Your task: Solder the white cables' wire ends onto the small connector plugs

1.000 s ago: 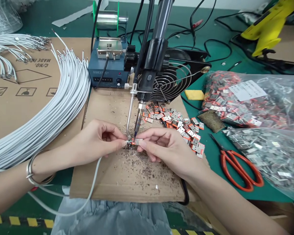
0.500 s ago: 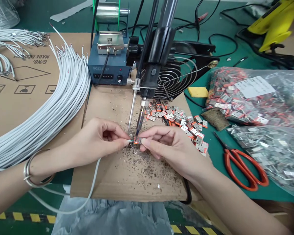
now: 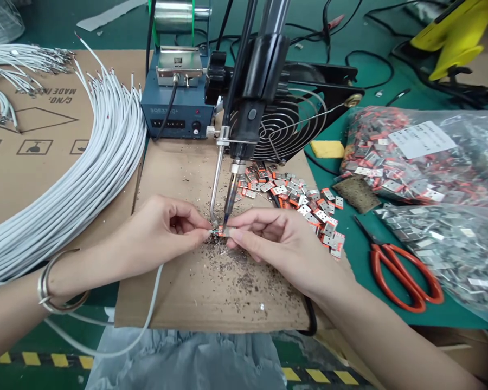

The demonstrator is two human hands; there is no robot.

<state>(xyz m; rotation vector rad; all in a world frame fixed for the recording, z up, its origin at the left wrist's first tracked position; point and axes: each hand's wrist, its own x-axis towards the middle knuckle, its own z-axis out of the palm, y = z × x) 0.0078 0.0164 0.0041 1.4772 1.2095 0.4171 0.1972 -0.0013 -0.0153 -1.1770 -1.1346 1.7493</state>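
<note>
connector (image 3: 226, 232) sits pinched in the right hand (image 3: 284, 246), at six o'clock of the iron tip (image 3: 226, 211). left hand (image 3: 158, 235) pinches the wire (image 3: 154, 298) end against it, seemingly touching; best held steady.

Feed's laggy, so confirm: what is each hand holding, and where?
Left hand pinches the white cable just behind its stripped end; right hand pinches the orange connector by the end away from the cable, both under the soldering iron tip.
</note>
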